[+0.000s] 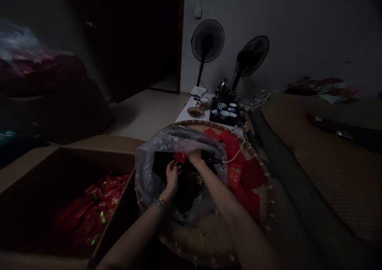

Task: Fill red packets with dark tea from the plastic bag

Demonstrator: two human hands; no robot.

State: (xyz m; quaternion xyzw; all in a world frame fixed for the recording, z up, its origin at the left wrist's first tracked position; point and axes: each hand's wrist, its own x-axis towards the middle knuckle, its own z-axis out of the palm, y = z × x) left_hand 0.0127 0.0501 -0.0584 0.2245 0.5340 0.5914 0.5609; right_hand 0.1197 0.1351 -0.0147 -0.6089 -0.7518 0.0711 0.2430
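Observation:
Both my hands reach into a clear plastic bag that lies on a round woven tray. My left hand, with bangles at the wrist, has its fingers curled beside a small red packet. My right hand is closed just right of that packet, touching or pinching it; its fingers are partly hidden. The bag holds something dark that I cannot make out. Several red packets lie on the right half of the tray.
A cardboard box at the left holds several red packets. Behind the tray, a low table carries a tea set and a kettle. Two standing fans are by the wall. A sofa fills the right side.

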